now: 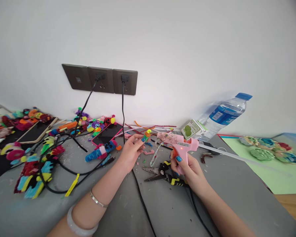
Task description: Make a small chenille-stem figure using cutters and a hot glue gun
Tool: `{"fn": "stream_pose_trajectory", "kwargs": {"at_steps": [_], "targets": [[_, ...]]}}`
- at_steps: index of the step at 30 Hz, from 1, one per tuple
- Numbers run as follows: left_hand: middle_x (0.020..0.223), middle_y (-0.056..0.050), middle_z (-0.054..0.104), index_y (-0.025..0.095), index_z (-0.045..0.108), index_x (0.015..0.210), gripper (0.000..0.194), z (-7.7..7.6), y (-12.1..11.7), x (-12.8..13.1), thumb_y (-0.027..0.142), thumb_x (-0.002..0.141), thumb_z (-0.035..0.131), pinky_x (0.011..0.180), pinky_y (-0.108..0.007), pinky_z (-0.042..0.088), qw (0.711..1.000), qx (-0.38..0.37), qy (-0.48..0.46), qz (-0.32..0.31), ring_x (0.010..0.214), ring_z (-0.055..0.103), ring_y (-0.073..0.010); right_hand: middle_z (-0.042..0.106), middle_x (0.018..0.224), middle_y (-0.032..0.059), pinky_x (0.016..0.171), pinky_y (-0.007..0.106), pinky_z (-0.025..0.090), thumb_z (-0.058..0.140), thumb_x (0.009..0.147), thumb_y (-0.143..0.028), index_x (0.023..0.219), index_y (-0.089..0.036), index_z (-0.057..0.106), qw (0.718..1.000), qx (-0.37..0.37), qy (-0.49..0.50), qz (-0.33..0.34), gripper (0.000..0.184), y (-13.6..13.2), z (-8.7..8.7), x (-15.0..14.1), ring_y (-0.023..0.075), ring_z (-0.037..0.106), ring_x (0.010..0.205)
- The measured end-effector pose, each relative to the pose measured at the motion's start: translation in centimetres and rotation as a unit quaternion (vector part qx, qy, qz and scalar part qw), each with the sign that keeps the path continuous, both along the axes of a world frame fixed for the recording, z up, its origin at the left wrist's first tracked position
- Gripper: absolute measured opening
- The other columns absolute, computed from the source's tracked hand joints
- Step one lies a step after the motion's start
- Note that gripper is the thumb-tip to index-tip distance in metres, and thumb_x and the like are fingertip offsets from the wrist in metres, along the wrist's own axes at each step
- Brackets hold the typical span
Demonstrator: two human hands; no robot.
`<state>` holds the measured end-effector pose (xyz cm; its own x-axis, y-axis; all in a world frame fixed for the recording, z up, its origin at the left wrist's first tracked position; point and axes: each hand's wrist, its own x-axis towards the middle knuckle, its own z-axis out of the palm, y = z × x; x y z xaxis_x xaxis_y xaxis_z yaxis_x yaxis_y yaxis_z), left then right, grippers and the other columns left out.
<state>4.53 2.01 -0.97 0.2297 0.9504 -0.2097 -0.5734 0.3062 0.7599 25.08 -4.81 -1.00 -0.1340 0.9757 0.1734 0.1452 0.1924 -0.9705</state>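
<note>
Over the grey table (172, 214), a pink glue gun (179, 141) sits crosswise, gripped by the right hand (191, 169), its long axis pointing left toward the left hand (133, 149), which pinches a small yellow-and-green piece (147, 133) just beyond the gun's front end (160, 136), apparently apart.

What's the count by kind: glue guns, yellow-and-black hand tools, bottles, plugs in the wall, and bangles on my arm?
Glue gun: 1
Yellow-and-black hand tool: 1
Bottle: 1
Wall plugs: 2
Bangles: 2
Total: 7
</note>
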Motion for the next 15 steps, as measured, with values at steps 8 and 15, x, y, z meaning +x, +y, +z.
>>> {"fn": "stream_pose_trajectory", "kwargs": {"at_steps": [8, 15], "targets": [[0.081, 0.000, 0.066, 0.019, 0.064, 0.084, 0.032, 0.39, -0.16, -0.04, 0.030, 0.062, 0.084, 0.059, -0.019, 0.041, 1.000, 0.016, 0.002, 0.006, 0.060, 0.051, -0.0060, 0.046, 0.054, -0.0035, 0.050, 0.027, 0.026, 0.045, 0.095, -0.053, 0.086, -0.019, 0.054, 1.000, 0.004, -0.016, -0.027, 0.037, -0.05, 0.68, -0.24, 0.0109, 0.032, 0.049], [0.083, -0.002, 0.070, 0.017, 0.065, 0.084, 0.032, 0.36, -0.08, 0.04, 0.031, 0.062, 0.083, 0.059, -0.020, 0.040, 1.000, 0.006, -0.001, 0.008, 0.058, 0.050, -0.0061, 0.046, 0.054, -0.0036, 0.052, 0.029, 0.026, 0.045, 0.095, -0.052, 0.095, -0.020, 0.056, 0.999, 0.018, 0.028, -0.040, 0.034, -0.14, 0.87, 0.07, 0.0121, 0.032, 0.050]]}}
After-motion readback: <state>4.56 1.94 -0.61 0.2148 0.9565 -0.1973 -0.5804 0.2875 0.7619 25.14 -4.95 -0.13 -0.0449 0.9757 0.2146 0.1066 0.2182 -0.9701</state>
